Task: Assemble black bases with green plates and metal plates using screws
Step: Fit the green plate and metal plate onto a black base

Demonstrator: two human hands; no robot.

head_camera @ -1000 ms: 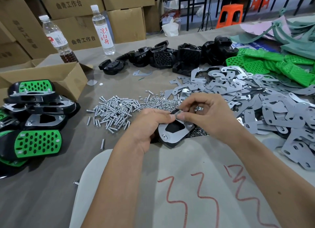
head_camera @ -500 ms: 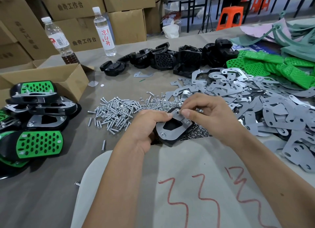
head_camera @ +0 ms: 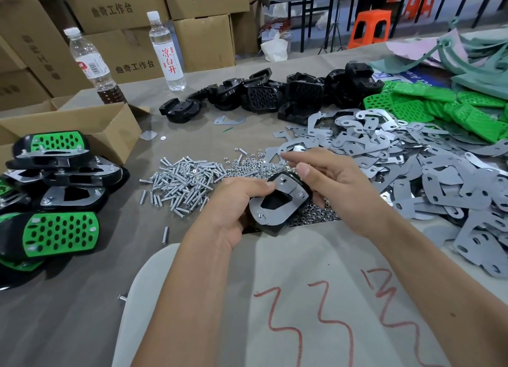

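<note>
- Left hand (head_camera: 233, 201) grips a black base (head_camera: 277, 223) topped with a metal plate (head_camera: 277, 201), held just above the table (head_camera: 68, 298).
- Right hand (head_camera: 330, 180) hovers over the plate's far end, fingers loosely curled; whether they pinch anything cannot be told.
- Loose screws (head_camera: 181, 182) lie left of the hands; spare metal plates (head_camera: 412, 174) lie to the right.
- Finished assemblies (head_camera: 55, 201) are stacked at far left.

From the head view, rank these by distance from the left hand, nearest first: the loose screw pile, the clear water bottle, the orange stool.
1. Loose screw pile: just left of the left hand.
2. Clear water bottle: farther back, standing before the cartons.
3. Orange stool: farthest, off the table, back right.
</note>
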